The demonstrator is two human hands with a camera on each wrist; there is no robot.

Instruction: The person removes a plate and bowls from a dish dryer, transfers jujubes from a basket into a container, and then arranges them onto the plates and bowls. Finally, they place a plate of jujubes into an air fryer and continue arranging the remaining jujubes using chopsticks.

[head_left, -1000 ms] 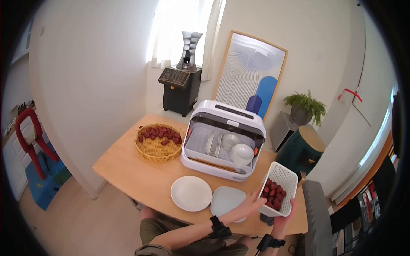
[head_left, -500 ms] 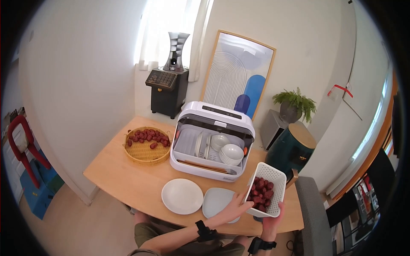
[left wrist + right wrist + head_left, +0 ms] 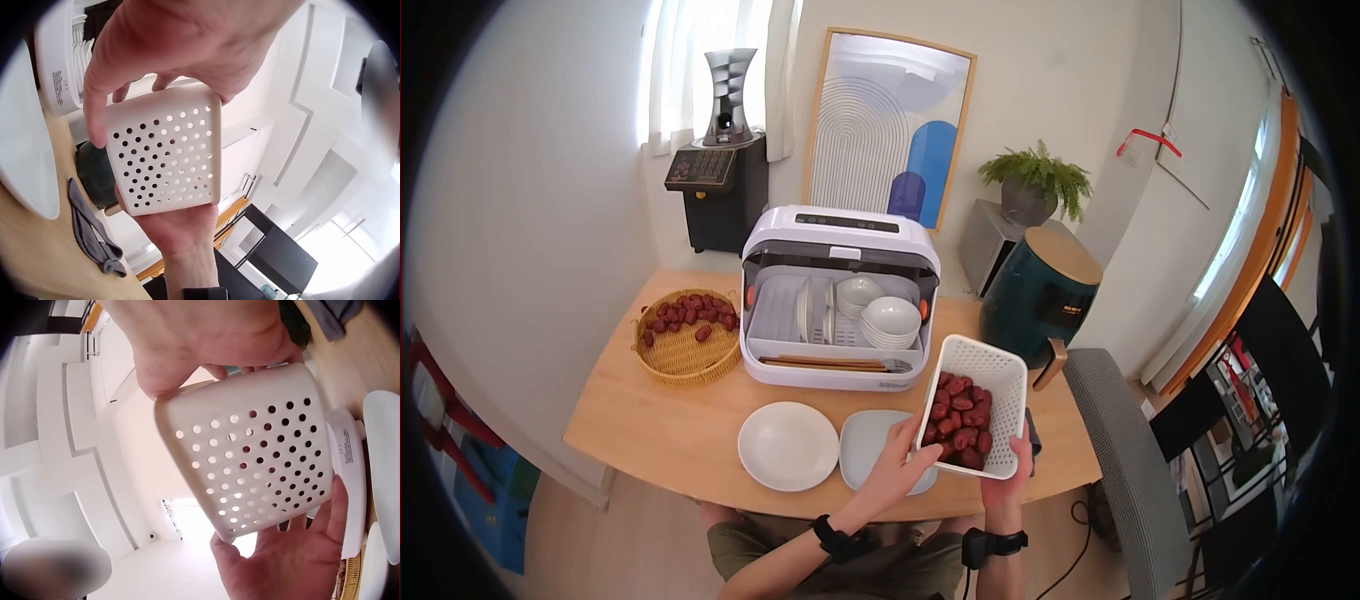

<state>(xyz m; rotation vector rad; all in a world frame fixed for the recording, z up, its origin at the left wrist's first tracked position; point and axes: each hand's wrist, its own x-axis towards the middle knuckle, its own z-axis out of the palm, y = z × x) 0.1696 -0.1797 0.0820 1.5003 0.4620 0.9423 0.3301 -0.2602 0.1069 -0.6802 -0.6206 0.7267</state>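
A white perforated plastic basket (image 3: 1008,372) is held up over the right part of the table, tilted so that its inside faces me. Red dates (image 3: 960,418) lie gathered toward its lower left. My left hand (image 3: 895,465) grips the left side, its thumb near the rim, while my right hand (image 3: 1008,470) holds the lower right side. In the left wrist view the holed end wall (image 3: 165,150) sits between both hands, left hand (image 3: 181,50) above. The right wrist view shows the left fingers (image 3: 337,506) spread along the basket.
A white plate (image 3: 788,447) and a pale squarish plate (image 3: 865,450) lie at the front. Behind stands a dish box (image 3: 840,376) with bowls, plates and chopsticks. A wicker tray (image 3: 675,362) of dates is left, a green air fryer (image 3: 1030,300) right. A grey cloth (image 3: 94,237) lies beneath.
The head view has swung to the right, so the table and its things appear further left. Both hands keep hold of the basket, which stays over the table's right part.
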